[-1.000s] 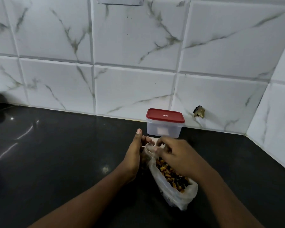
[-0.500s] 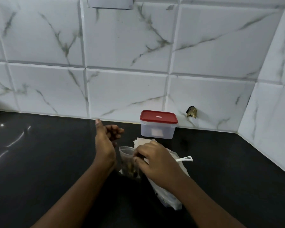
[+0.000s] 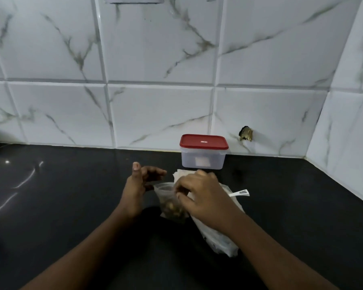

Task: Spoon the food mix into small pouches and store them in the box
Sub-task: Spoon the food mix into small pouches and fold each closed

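My right hand pinches the pouch rim at frame centre. My left hand hovers just left, fingers loosely spread. The shut box sits above

I can read nothing. Small mark on the red lid of the far box is blurred; pale label on its front likewise.

Small part-filled clear pouch upright before red-lidded box
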Demonstrator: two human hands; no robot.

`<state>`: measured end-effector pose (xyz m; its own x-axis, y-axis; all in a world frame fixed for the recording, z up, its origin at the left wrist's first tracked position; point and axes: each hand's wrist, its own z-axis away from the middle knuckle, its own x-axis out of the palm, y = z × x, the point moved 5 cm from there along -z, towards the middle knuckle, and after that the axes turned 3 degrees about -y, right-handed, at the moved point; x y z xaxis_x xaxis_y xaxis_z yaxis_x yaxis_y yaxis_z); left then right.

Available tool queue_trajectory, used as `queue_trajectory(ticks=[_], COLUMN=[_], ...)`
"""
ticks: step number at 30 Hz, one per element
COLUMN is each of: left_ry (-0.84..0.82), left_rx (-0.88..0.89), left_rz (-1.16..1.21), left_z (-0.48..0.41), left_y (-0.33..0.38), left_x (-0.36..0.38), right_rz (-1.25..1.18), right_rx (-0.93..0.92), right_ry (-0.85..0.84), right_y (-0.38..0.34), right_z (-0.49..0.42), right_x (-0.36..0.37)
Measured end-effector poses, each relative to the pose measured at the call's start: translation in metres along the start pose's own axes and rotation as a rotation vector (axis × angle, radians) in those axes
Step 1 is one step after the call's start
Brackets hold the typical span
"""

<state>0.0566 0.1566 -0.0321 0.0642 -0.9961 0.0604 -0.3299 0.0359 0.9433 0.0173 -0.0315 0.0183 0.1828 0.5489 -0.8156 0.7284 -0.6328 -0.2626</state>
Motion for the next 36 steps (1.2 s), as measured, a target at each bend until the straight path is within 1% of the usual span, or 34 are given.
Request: queue_trajectory(ticks=[1, 2, 4, 5, 8, 9, 10, 12, 13, 16, 17, 20, 21, 24, 26, 28, 30, 33, 36], left_ry=[-0.004, 0.002, -0.004, -0.015, -0.095, -0.137, -0.181, -0.273, -0.311, -0.343, -0.348, -0.391, -0.405, -0.446, -0.445, -0.405, -0.335, -0.217, -0.207], left_rx=[-0.025, -0.048, -0.095, -0.122, -0.221, -0.243, -0.259, -0.282, -0.291, -0.311, -0.310, -0.288, -0.280, -0.258, -0.209, -0.171, -0.172, -0.196, -0.190], left_rz=[0.003, 0.009, 0.044, 0.068, 0.164, 0.187, 0.206, 0.220, 0.213, 0.172, 0.171, 0.154, 0.143, 0.143, 0.148, 0.121, 0.115, 0.168, 0.225], left_z=[0.000, 0.000, 0.001, 0.001, 0.003, 0.003, 0.004, 0.008, 0.010, 0.012, 0.012, 0.014, 0.015, 0.017, 0.017, 0.017, 0.016, 0.017, 0.018], left_y=[0.001, 0.003, 0.003, 0.001, 0.000, 0.001, 0.002, 0.002, 0.002, -0.001, -0.001, 0.002, 0.003, 0.004, 0.009, 0.015, 0.018, 0.020, 0.022], left_x=[0.001, 0.002, 0.006, 0.006, 0.009, 0.011, 0.014, 0.021, 0.024, 0.026, 0.026, 0.027, 0.028, 0.029, 0.031, 0.031, 0.029, 0.026, 0.027], right_rz=[-0.015, -0.015, 0.009, 0.008, -0.071, -0.089, -0.071, 0.022, 0.029, -0.108, -0.118, 0.009, -0.012, -0.205, -0.363, -0.451, -0.513, -0.701, -0.858], right_rx=[0.019, 0.028, 0.033, 0.027, 0.050, 0.062, 0.064, 0.056, 0.041, 0.072, 0.082, 0.101, 0.107, 0.159, 0.226, 0.280, 0.330, 0.422, 0.472], right_ry=[0.017, -0.005, -0.115, -0.116, 0.059, 0.061, 0.005, -0.165, -0.175, -0.012, -0.008, -0.199, -0.200, -0.030, 0.044, 0.097, 0.152, 0.193, 0.134], right_y=[0.001, 0.002, 0.001, 0.001, 0.005, 0.007, 0.007, 0.003, 0.002, 0.003, 0.004, 0.002, 0.002, 0.008, 0.012, 0.016, 0.020, 0.025, 0.022], right_z=[-0.001, -0.001, 0.001, 0.001, -0.001, -0.002, -0.002, 0.001, 0.002, 0.000, -0.001, 0.002, 0.003, 0.003, 0.003, 0.004, 0.004, 0.003, 0.003], right_x=[-0.002, -0.001, 0.008, 0.009, -0.004, -0.006, -0.004, 0.008, 0.010, 0.000, -0.002, 0.007, 0.009, -0.002, -0.009, -0.011, -0.009, -0.004, 0.000])
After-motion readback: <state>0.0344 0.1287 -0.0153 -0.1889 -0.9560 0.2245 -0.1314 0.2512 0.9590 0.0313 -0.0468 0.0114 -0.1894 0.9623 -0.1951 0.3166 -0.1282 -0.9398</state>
